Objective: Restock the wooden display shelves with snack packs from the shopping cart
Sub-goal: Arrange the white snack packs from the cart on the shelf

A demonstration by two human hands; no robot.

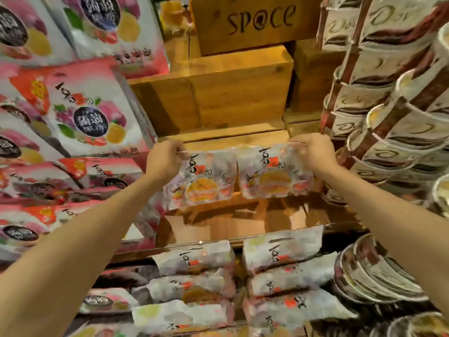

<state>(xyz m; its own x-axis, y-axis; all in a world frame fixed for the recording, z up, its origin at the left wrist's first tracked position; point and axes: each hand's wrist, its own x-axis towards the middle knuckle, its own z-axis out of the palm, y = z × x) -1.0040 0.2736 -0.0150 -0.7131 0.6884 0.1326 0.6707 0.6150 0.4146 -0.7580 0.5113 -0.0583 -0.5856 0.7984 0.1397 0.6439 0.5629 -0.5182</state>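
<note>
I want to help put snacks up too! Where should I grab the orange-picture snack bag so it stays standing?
Pinch the flat top seam, coming from above, as the left hand and right hand do with each snack pack. The bags hang upright from that thin edge; the puffy middle would probably slip.

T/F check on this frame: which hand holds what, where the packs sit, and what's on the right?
1. Each hand pinches a snack pack's top edge. True: left hand on the left pack, right hand on the right pack.
2. The packs are held over the wooden shelf. True.
3. The right hand is empty. False: it pinches a pack.
4. Bottles stand at right. False: stacked cups.
</note>
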